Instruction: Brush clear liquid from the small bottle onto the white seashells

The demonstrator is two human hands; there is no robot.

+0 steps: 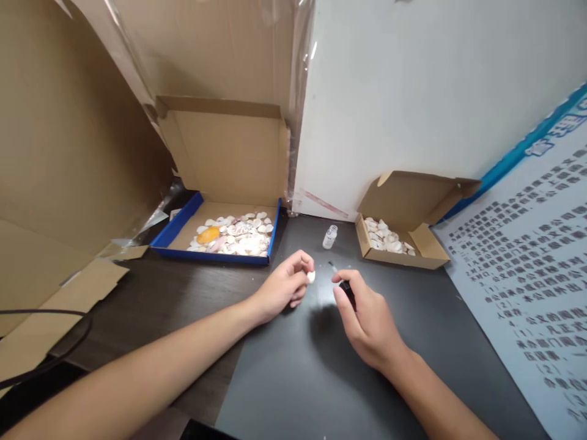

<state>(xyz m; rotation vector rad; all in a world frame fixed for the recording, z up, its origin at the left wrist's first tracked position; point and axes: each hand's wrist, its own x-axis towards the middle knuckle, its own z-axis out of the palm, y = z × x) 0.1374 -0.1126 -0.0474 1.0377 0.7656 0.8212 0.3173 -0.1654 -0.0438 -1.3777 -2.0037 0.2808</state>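
Observation:
Pinched in the fingers of my left hand point(285, 283) is a small white seashell point(311, 277), held just above the grey table mat. My right hand point(369, 311) grips the black cap of a small brush point(347, 293); its clear stem and dark tip point up and left, apart from the shell. Beyond both hands stands a small uncapped glass bottle point(329, 237) with whitish contents. The far left holds an open blue-edged box point(211, 259) of mixed shells, one of them orange point(208, 235). A smaller brown box point(403, 261) at the right contains white shells point(385, 235).
A grey mat point(284, 379) covers part of the dark wooden table point(183, 299). Cardboard panels point(59, 122) rise at the left, and a white board point(413, 79) stands behind. A printed sheet point(523, 269) lies along the right edge. A black cable point(68, 313) loops at the left.

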